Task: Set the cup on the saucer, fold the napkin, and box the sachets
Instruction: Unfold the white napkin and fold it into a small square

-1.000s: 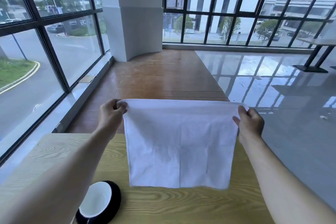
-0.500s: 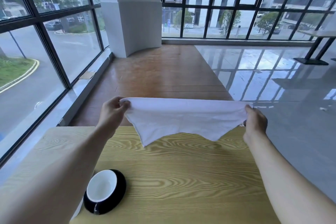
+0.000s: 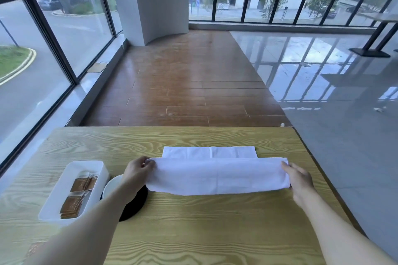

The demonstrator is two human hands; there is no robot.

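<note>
A white napkin (image 3: 217,176) lies on the wooden table (image 3: 193,232), doubled over toward me, with its far part flat on the wood behind the fold. My left hand (image 3: 137,171) pinches its left end. My right hand (image 3: 299,180) grips its right end. Left of the napkin, a white cup (image 3: 112,185) sits on a black saucer (image 3: 135,204); my left forearm hides most of both. A white box (image 3: 64,187) at the left holds several brown sachets (image 3: 75,196).
Another brown sachet (image 3: 34,247) lies at the table's near left corner, partly behind my arm. The table's far edge drops to a wooden floor. Glass walls stand at left and ahead, with a white pillar between them.
The napkin, held up hanging in the air before, has been lowered onto the table and folded over. My view has tilted down, so the box with sachets now shows.
</note>
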